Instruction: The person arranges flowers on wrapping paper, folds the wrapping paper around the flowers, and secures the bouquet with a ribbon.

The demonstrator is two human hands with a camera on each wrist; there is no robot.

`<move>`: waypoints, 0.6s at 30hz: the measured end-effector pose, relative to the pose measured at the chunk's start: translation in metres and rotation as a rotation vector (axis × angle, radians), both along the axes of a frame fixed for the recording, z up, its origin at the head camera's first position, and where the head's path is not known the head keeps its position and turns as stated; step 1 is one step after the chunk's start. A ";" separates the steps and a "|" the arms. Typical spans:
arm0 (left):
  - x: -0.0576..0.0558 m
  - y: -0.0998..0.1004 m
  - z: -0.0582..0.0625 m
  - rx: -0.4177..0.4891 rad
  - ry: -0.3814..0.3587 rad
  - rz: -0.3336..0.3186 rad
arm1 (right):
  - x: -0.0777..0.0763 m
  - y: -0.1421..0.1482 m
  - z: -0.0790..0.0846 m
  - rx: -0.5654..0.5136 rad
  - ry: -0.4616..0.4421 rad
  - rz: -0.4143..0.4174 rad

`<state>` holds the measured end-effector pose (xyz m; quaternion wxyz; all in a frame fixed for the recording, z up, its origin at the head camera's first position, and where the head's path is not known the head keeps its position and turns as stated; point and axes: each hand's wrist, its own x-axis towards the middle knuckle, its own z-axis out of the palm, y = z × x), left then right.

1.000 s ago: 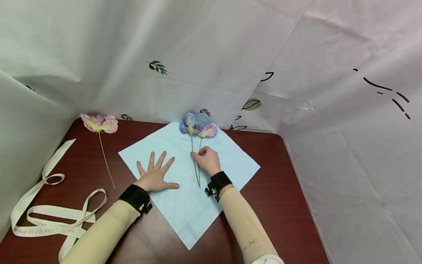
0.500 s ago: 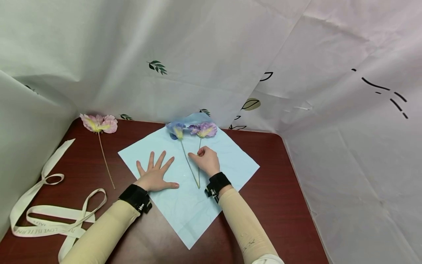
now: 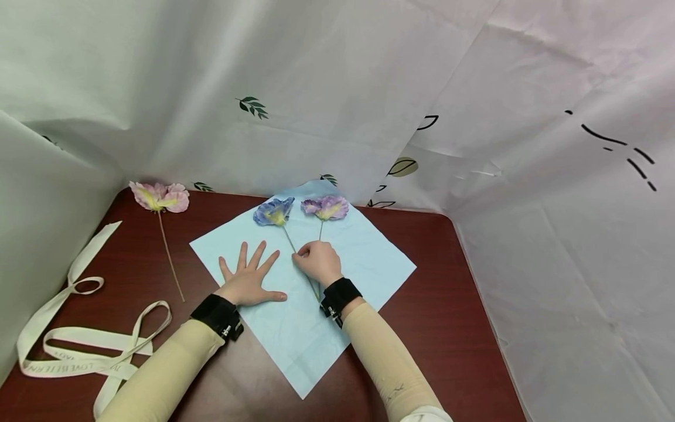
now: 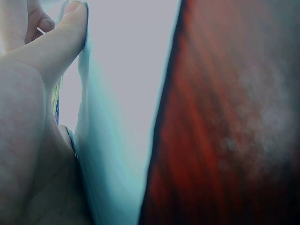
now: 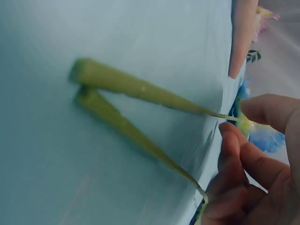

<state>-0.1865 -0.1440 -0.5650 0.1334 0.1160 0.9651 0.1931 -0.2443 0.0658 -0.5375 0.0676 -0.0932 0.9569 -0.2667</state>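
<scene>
My left hand [image 3: 246, 285] lies flat with fingers spread on a square light-blue sheet of wrapping paper [image 3: 300, 351], set cornerwise on the table. My right hand [image 3: 320, 262] pinches the thin stem of a blue artificial flower [image 3: 273, 212] between thumb and fingers. To the right of that bloom lies a purple artificial flower [image 3: 329, 207], its stem passing partly beneath my right hand. Both green stem ends [image 5: 117, 84] show in the right wrist view, meeting at the bottom and spreading apart upward. The left wrist view has my thumb [image 4: 70, 33] against the paper.
A pink artificial flower [image 3: 160, 197] with a long stem lies at the back left of the dark red table [image 3: 437, 328]. Looped cream ribbon [image 3: 79, 368] with printed lettering spreads along the left side. Pale fabric walls [image 3: 316, 88] enclose the back and sides.
The blue flower's head has swung left, away from the purple one, while the stem ends stay together. My right hand has shifted slightly left and down. The left hand has stayed put.
</scene>
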 end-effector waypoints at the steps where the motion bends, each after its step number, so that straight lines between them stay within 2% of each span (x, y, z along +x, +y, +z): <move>1: 0.000 0.000 0.000 -0.003 -0.005 0.000 | 0.000 0.000 -0.001 -0.004 -0.005 0.007; 4: 0.001 0.001 -0.001 0.001 -0.008 -0.002 | 0.000 -0.001 -0.002 -0.016 -0.001 0.026; 7: 0.001 0.001 -0.001 -0.002 -0.012 0.001 | 0.001 0.000 -0.003 -0.063 0.006 0.010; 14: 0.000 0.001 -0.001 -0.004 -0.007 0.004 | 0.005 0.001 0.003 -0.254 0.091 -0.070; 18: 0.000 0.001 -0.002 -0.023 -0.008 0.007 | 0.003 0.003 0.006 -0.295 0.071 -0.143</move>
